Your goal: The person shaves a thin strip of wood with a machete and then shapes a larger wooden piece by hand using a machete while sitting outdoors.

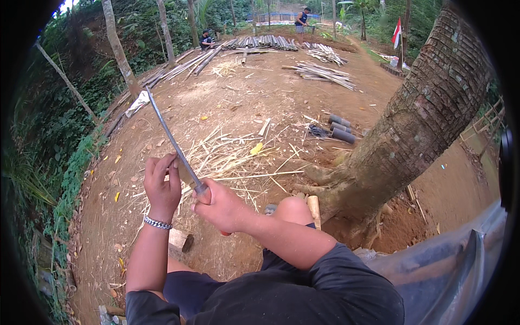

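Observation:
My right hand [223, 208] is wrapped round the handle of a machete [168, 131], whose long grey blade points up and away to the left. Close beside the lower blade, my left hand [161, 187] has its fingers curled in with thumb and fingertips together. Whether those fingertips touch the blade or pinch something small cannot be made out. Beyond both hands, pale split bamboo strips [216, 157] lie scattered over the brown soil. Below the wrists, a short cut piece of wood [180, 240] rests on the ground near my legs.
A thick leaning tree trunk [401, 130] stands close on the right. Dark cylinders [341, 131] lie near its base. Farther off are bamboo poles [260, 43], a pile of strips [325, 75] and two people, one crouching [206, 40], one standing [301, 21]. Plastic sheeting [444, 271] hangs at lower right.

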{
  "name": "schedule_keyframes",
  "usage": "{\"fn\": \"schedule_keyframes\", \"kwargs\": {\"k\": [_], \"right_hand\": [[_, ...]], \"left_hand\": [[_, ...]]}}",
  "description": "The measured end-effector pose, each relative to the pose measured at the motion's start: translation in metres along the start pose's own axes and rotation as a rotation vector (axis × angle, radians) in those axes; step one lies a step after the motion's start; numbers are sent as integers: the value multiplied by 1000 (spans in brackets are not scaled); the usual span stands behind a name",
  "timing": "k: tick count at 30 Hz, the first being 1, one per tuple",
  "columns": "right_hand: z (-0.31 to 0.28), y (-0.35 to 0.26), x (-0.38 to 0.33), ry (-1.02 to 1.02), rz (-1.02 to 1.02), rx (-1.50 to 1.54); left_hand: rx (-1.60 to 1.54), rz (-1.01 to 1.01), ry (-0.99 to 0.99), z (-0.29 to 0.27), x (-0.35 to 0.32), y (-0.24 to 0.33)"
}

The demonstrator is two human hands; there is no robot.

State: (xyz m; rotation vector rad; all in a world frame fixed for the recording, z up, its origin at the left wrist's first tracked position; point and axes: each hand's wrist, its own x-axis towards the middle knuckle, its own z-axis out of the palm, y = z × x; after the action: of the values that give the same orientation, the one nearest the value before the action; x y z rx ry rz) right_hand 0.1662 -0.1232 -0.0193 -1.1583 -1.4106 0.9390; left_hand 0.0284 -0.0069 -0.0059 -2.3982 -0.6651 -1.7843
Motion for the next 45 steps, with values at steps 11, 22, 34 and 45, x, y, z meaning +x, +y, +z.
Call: {"fn": "schedule_keyframes", "kwargs": {"k": [11, 22, 34, 45], "right_hand": [[-3, 0, 2, -22, 34, 19], [-1, 25, 14, 126, -3, 3], [-17, 17, 17, 101, 155, 20], [-19, 25, 17, 116, 106, -18]], "left_hand": [[58, 45, -12, 4, 1, -8], [-79, -18, -73, 13, 13, 4], [-57, 122, -277, 0, 45, -3], [255, 813, -85, -23, 212, 65]]}}
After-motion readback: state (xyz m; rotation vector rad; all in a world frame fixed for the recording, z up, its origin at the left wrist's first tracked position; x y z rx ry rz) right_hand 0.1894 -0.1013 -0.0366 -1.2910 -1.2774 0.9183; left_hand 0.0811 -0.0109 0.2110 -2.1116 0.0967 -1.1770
